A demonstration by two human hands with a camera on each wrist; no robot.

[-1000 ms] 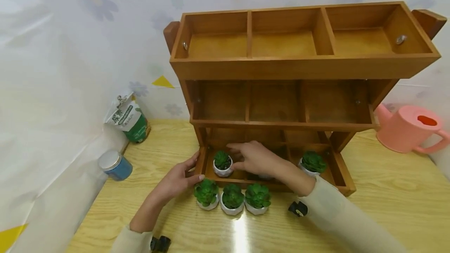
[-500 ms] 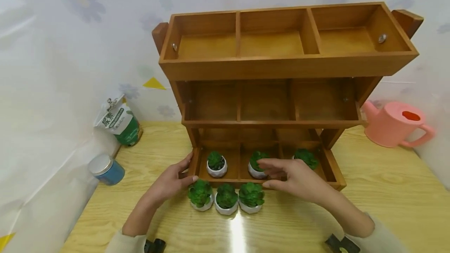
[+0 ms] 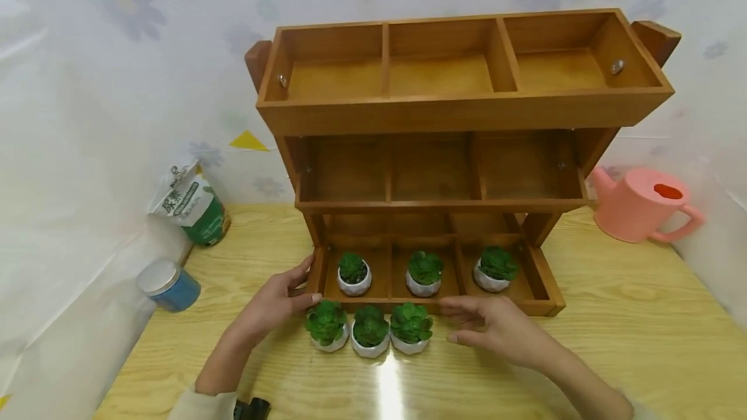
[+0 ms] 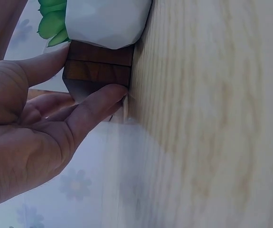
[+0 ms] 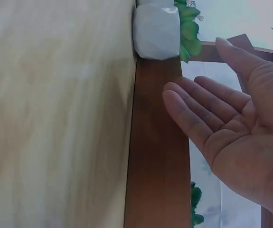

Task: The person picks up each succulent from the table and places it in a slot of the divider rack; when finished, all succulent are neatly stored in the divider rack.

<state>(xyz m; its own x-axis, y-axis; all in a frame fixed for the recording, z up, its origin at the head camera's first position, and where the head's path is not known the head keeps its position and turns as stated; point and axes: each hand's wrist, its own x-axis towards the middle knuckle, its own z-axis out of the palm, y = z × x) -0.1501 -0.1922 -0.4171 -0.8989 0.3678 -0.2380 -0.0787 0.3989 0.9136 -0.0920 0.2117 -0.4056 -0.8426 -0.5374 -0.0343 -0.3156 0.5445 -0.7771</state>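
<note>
A three-tier wooden shelf (image 3: 463,114) stands against the wall. My left hand (image 3: 274,303) grips the left end of its bottom tier, thumb on the front corner and fingers along the side. Across that tier's compartments sit three potted succulents: left (image 3: 353,285), middle (image 3: 424,271) and right (image 3: 495,266). Three more, a left succulent (image 3: 327,324), a middle succulent (image 3: 370,329) and a right succulent (image 3: 411,326), line up on the table before it. My right hand (image 3: 496,329) holds nothing, fingers extended near the tier's front board (image 5: 157,142).
Left of the shelf are a green-and-white bag (image 3: 195,206) with a clip and a blue jar (image 3: 169,285) with a silver lid. On the right stands a pink watering can (image 3: 639,206). The wooden table (image 3: 624,316) extends to both sides.
My right hand has drawn back from the bottom tier's compartments to the right, in front of the shelf. The middle succulent now shows fully. My left hand stays at the shelf's end.
</note>
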